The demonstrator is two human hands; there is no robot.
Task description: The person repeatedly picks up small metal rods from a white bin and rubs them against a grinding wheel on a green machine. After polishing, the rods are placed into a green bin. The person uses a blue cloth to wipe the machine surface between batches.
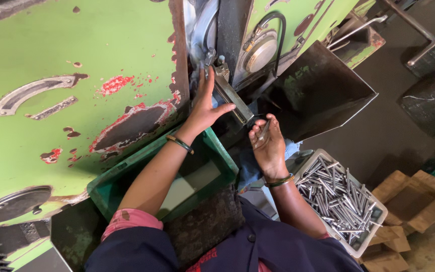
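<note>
My left hand (205, 107) reaches up to the slot of a large green press (76, 100), its fingers spread against a dark metal bar (233, 100) that juts out of the machine. My right hand (267, 142) is a little lower and to the right, fingers curled around a short steel rod (264, 130). Both wrists wear a dark bangle. Whether the left fingers pinch a part at the slot is hidden.
A white crate (373, 234) at my right holds several steel rods (336, 194). A green plastic bin (142, 161) sits under my left arm. A black sheet-metal chute (323, 90) slopes behind my right hand. Cardboard pieces (409, 201) lie at the far right.
</note>
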